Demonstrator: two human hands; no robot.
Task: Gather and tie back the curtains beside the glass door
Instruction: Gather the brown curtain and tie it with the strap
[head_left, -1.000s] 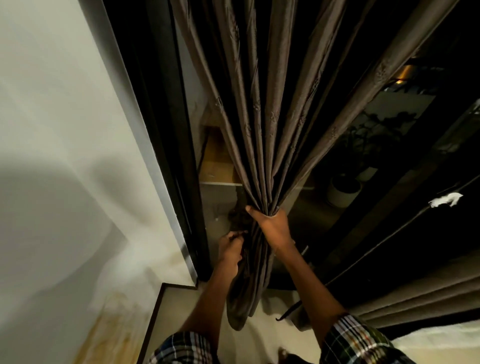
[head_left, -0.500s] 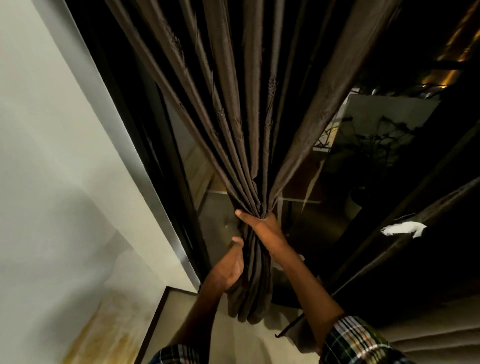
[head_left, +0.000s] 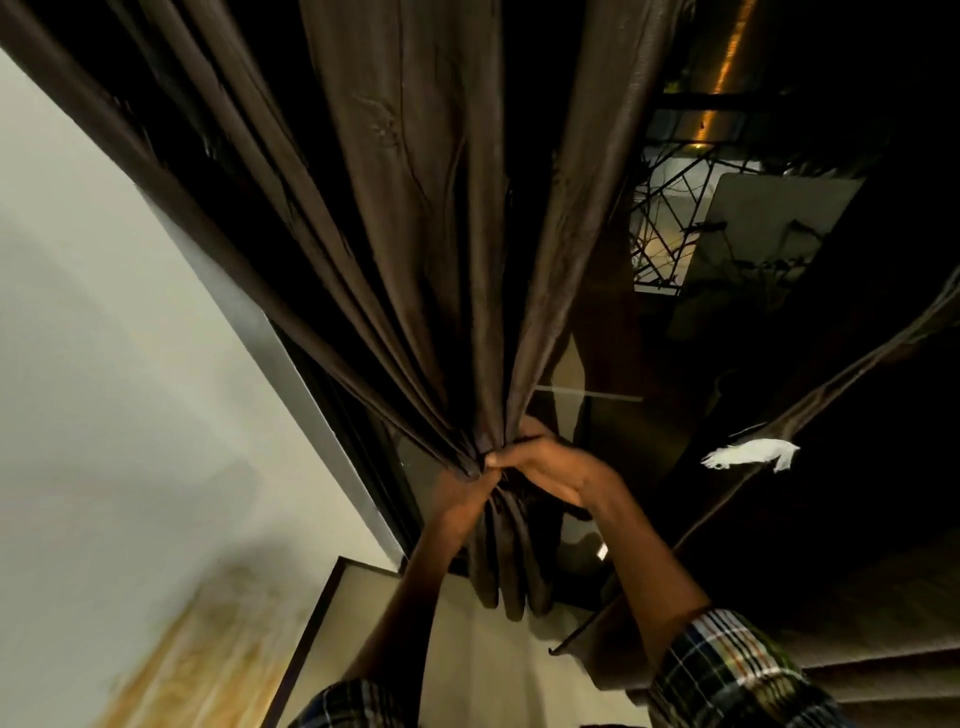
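Note:
A brown pleated curtain (head_left: 415, 218) hangs in front of the glass door (head_left: 613, 431) and is pinched into one narrow bunch at about waist height. My right hand (head_left: 550, 470) wraps around the bunch from the right, thumb across the front. My left hand (head_left: 460, 499) grips the same bunch from the left, just below the pinch. The curtain's loose tail (head_left: 506, 566) dangles below both hands. No tie-back is visible; the fabric hides the fingers behind it.
A pale wall (head_left: 130, 389) fills the left, with the dark door frame (head_left: 322, 374) beside it. A second curtain (head_left: 831, 374) runs diagonally at the right, with a white scrap (head_left: 748, 454) on it. Tiled floor (head_left: 467, 665) lies below. Dark railings and plants show through the glass.
Both hands have risen along the curtain and closed together on the bunch. My left hand moved up from the lower tail to meet the right. The view has tilted upward.

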